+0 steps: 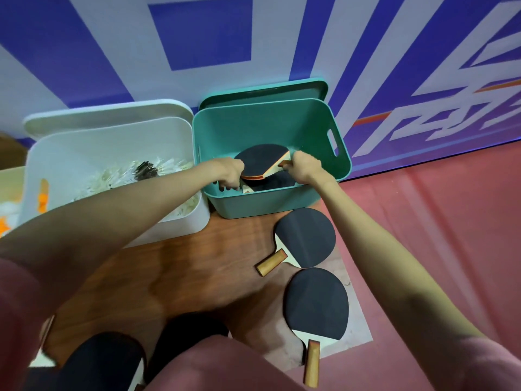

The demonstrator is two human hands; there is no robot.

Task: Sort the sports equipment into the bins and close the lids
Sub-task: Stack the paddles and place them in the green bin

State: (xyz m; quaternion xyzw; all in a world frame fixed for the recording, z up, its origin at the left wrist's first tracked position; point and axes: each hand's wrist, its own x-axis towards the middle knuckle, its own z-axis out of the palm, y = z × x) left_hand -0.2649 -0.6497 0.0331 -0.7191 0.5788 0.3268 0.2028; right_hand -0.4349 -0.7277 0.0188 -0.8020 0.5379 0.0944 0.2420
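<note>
Head view, wooden board point(183, 266), red floor point(437, 221), blue-white wall point(197, 38)

Both bare arms extended forward and converging. Left hand point(230, 173) lowered, fingers curled downward in a grip. Right hand point(305, 167) level with it, fingers closed in a pinch.

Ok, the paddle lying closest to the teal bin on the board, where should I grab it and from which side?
Take the nearer paddle by its wooden handle, coming from the lower left. The handle points down-left, away from the teal bin, and lies bare on the wooden board, so fingers can probably wrap it. The flat blade lies against the board, close to the second paddle, leaving little to grip.
</note>
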